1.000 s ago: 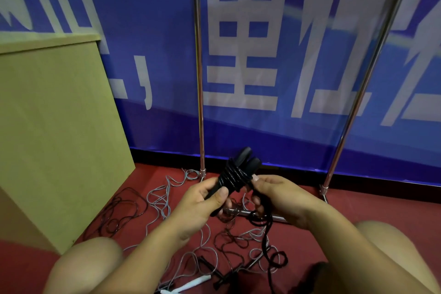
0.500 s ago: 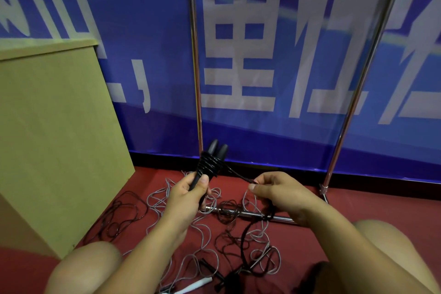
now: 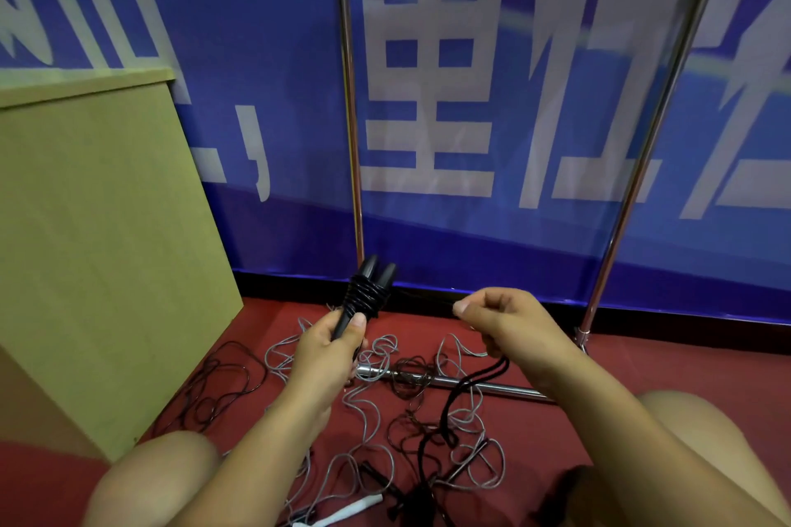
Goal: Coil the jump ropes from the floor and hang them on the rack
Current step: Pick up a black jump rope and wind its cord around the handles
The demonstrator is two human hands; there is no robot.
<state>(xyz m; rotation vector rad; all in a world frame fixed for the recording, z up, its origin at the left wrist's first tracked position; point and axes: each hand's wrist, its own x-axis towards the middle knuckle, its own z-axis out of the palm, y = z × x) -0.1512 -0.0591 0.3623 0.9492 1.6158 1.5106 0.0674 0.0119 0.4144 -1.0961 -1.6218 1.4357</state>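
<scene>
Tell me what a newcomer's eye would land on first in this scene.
First, at centre, the left hand grips two black handles wound with black cord, which the right hand pinches and pulls taut. Below them, grey and black ropes lie tangled on the red floor. Behind stands a metal rack against a blue banner.

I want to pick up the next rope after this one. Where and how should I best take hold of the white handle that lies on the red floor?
Grip the white jump-rope handle around its bare middle, coming from above with fingers across its length. It lies flat and slanted on the red floor, while grey cord and black cord tangle around its ends, so the middle is probably the freest part.
</scene>
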